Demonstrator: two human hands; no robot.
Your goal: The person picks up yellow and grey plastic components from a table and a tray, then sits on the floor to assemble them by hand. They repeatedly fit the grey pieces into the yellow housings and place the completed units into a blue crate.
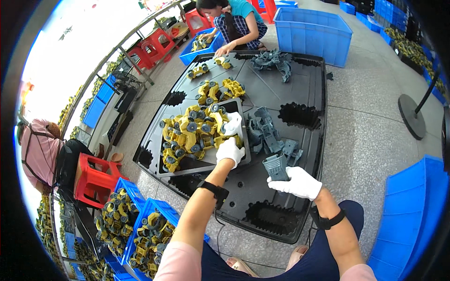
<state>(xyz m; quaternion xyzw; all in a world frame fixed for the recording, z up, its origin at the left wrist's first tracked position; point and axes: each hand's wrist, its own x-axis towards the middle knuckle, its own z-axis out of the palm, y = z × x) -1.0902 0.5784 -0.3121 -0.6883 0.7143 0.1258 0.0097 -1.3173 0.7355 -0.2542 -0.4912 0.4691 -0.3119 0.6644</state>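
Note:
A heap of yellow toy truck bodies with grey wheels (192, 133) lies on a grey tray (241, 117) set on a large black moulded panel (300, 89). My left hand (230, 151), in a white glove, rests at the tray's near right edge, touching the heap. My right hand (297, 182), also gloved, holds a grey plastic truck part (276, 167) just above the black panel. More grey parts (265, 131) lie to the right of the tray.
Another person (236, 21) crouches at the far end, a hand near loose yellow trucks (220, 89). Blue crates (311, 30) stand beyond and at the right (412, 210). Crates of finished trucks (136, 229) and a red stool (93, 180) sit at my left. A second person (40, 150) sits far left.

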